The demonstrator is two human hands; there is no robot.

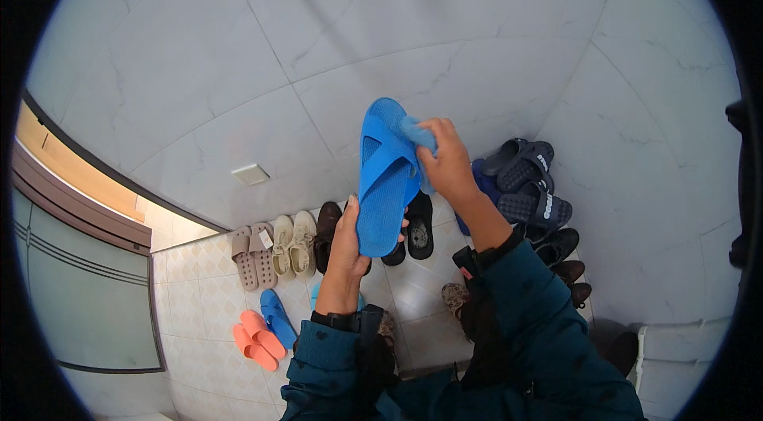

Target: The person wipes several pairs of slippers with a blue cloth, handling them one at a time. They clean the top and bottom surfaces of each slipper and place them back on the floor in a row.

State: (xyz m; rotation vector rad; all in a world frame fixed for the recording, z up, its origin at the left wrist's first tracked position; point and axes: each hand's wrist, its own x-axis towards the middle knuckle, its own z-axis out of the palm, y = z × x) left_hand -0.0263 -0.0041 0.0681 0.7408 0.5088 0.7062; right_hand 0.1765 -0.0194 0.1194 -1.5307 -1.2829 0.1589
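A blue rubber slipper (381, 218) with crossed straps is held up before me, its toe pointing away. My left hand (347, 245) grips it by the heel end, with fingertips showing at the far edge. In my right hand (448, 162) is a light blue cloth (418, 134), pressed against the slipper's side near the toe. The lower part of the cloth hangs behind my fingers and is partly hidden. A matching blue slipper (277, 318) lies on the tiled floor, next to a pair of coral slippers (260, 340).
Along the wall stand taupe slippers (253, 257), beige lace-up shoes (294, 246), a dark brown shoe (328, 230) and black slippers (421, 227). Dark navy slippers (530, 182) pile up at the right corner, above black and brown shoes (569, 272). A glass-panelled door (83, 278) is at left.
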